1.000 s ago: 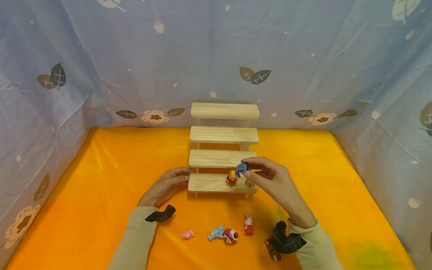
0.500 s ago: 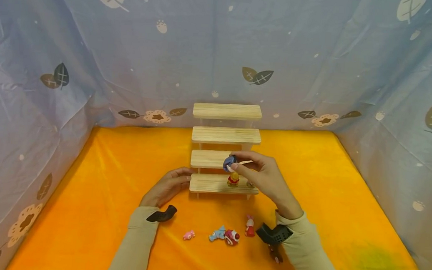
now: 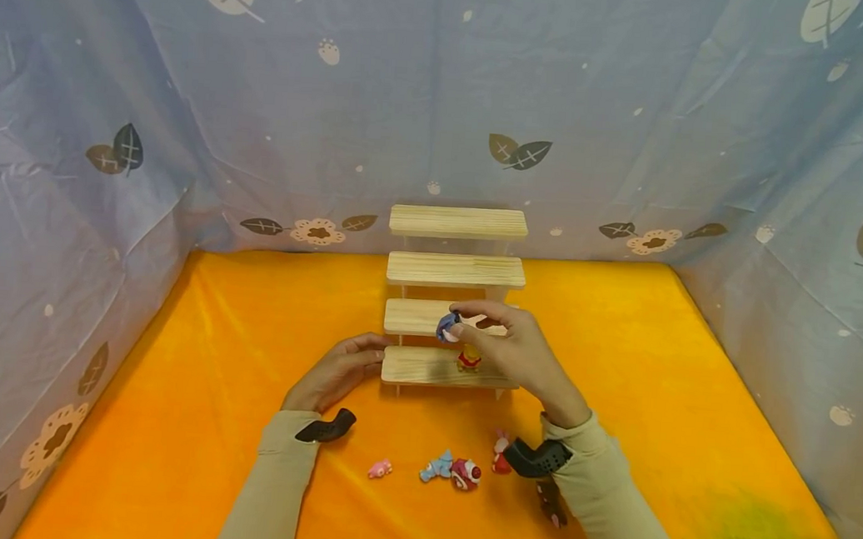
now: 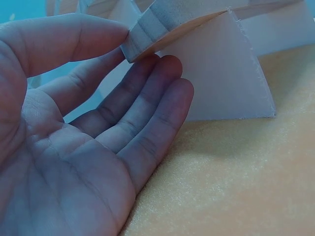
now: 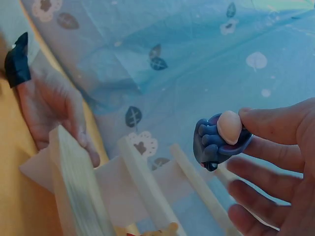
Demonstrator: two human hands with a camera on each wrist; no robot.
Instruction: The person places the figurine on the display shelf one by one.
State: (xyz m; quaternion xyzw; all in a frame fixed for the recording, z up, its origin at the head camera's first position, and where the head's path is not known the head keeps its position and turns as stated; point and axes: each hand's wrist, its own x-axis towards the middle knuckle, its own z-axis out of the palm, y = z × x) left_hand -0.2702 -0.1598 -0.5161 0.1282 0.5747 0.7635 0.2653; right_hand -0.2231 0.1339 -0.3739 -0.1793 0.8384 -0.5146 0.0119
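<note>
Between thumb and index finger, my right hand [image 3: 519, 349] pinches a small blue-purple donkey figurine [image 5: 216, 137], held above the steps near the second one from the bottom. In the right wrist view its pale snout faces up beside the thumb. My left hand [image 3: 337, 373] grips the left end of the bottom step of a four-step wooden display stand [image 3: 425, 368]; in the left wrist view the thumb tip meets the board's corner [image 4: 152, 29] and the fingers lie beneath. A yellow bear figurine [image 3: 469, 359] in a red shirt stands on that bottom step, partly covered by my right hand.
In front of the stand, figurines lie on the orange cloth [image 3: 263, 308]: a small pink one [image 3: 380, 469], a light blue one [image 3: 436, 466], a dark pink one [image 3: 466, 474], a pink-eared one in red [image 3: 501, 456] and a dark brown one [image 3: 552, 505]. A patterned curtain [image 3: 384, 91] hangs behind.
My right hand has moved left with the donkey figurine, from the bottom step's right side to in front of the second step. My left hand stays at the stand's left end.
</note>
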